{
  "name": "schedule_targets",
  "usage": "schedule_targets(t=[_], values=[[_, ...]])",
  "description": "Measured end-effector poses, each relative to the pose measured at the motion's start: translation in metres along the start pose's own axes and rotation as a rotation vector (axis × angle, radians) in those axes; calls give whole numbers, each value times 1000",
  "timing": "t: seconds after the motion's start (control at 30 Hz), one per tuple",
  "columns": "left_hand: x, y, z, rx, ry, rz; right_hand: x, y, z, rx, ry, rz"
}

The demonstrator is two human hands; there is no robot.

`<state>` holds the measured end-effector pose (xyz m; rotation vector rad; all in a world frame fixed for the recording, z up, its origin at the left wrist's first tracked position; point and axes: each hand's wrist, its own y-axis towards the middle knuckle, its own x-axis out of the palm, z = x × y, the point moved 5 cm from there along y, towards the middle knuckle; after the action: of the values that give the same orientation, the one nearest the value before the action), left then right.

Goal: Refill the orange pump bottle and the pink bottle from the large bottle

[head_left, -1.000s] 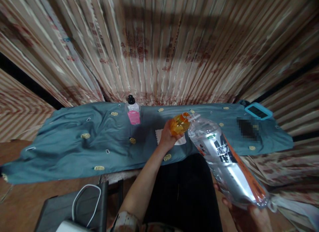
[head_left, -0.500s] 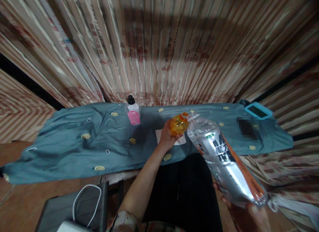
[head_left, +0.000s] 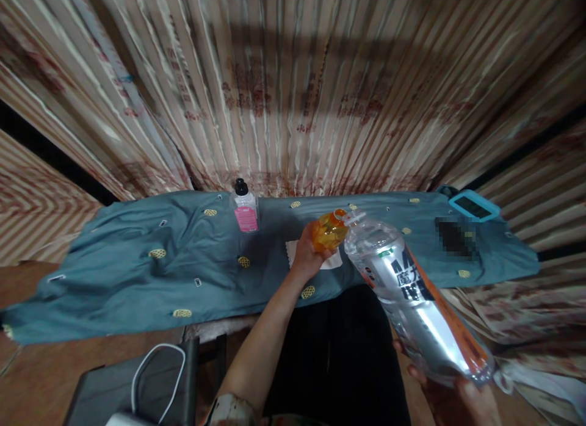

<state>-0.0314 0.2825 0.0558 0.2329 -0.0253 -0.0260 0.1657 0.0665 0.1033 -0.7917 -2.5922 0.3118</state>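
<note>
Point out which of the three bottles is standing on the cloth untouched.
The small clear bottle with the black cap and pink label stands alone at the back. The left hand holds the orange bottle; the right hand tilts the large clear bottle.

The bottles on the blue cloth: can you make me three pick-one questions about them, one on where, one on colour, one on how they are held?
1. Where does the pink-label bottle stand?
A) on the teal cloth
B) on the floor
C) in a hand

2. What colour is the small bottle in the left hand?
A) green
B) orange
C) black

3. How is the big clear bottle in the right hand held?
A) upright
B) lying flat on the cloth
C) tilted, mouth at the small bottle

Answers: 1 A, it stands alone near the curtain; 2 B, it glows orange; 3 C, its neck meets the orange one.
</note>
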Motion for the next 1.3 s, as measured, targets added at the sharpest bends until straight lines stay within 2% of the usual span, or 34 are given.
schedule_targets(t=[0.43, 0.93, 1.3], values=[[1, -1, 2, 4, -14, -7, 7, -5, -6, -30, -2, -29], [3, 0, -1, 25, -56, -11, -8, 6, 2, 32, -3, -59], [4, 1, -5, 23, -70, -9, 7, -10, -7, 11, 42, -58]])
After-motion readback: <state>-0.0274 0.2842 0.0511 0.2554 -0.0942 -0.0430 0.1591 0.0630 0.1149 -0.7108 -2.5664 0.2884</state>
